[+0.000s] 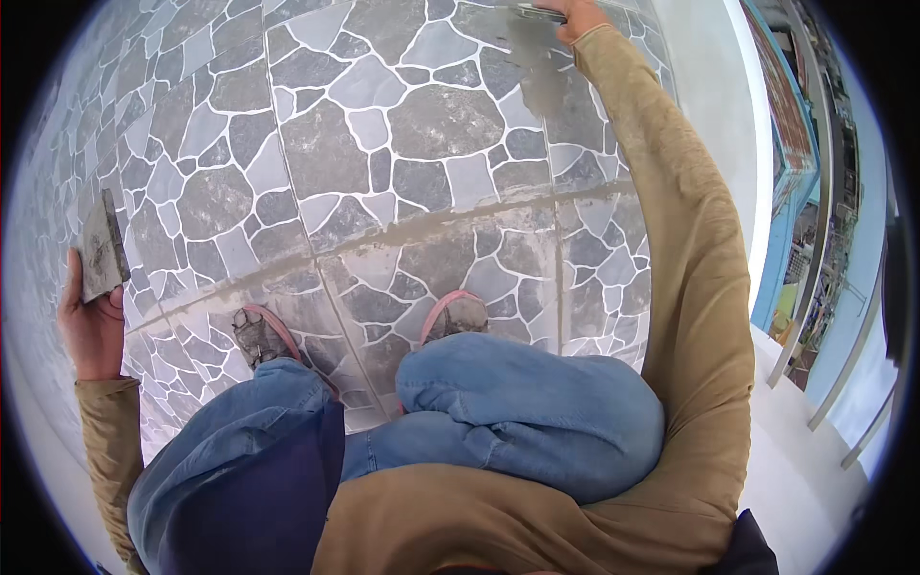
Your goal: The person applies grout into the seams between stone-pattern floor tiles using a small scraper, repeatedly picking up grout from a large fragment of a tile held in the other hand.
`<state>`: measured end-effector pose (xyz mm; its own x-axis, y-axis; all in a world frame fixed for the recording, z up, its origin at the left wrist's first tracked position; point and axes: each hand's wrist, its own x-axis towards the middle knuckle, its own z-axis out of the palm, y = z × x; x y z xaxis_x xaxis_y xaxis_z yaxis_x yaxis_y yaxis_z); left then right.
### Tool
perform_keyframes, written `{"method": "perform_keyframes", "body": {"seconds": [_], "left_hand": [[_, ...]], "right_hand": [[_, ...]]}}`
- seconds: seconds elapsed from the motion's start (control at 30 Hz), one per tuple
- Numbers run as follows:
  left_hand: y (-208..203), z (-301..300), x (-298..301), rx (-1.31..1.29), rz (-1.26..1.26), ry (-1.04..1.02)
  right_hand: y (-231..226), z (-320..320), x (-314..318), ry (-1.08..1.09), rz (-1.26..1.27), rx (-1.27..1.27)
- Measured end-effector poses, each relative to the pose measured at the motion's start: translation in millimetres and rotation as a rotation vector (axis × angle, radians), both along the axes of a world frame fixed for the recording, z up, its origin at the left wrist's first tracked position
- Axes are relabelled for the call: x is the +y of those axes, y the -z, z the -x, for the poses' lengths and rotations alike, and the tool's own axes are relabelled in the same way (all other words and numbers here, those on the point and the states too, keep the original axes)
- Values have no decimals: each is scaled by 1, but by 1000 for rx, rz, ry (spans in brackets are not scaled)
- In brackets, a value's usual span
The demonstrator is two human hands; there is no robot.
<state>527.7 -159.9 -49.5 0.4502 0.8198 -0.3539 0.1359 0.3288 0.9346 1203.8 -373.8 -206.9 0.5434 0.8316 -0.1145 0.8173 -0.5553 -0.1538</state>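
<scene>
Right hand [578, 16], stretched far forward, presses a flat trowel [535, 11] on the grey smear at the top of our stone-pattern tiled floor [422, 125]; left hand [88, 321] grips a mortar-caked board [102, 247] upright, well to the left.

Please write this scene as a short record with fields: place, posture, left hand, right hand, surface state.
place: stone-pattern tiles, grey with white joints
posture: person crouching, knees in blue jeans, pink sandals on the tiles
left hand: holds a flat grey slab smeared with mortar, away from the tiles
right hand: arm stretched far forward, pressing a flat tool to the tiles
surface state: wet grey smear below the tool
</scene>
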Motion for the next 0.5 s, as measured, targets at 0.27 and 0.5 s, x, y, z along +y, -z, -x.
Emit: {"method": "perform_keyframes", "body": {"seconds": [0.27,0.5], "left_hand": [[3,-28,-13,20,193,-106],[7,-36,-9,48,194,-43]], "right_hand": [[23,1,44,-114,99,-66],[18,40,-39,-254,121,-38]]}}
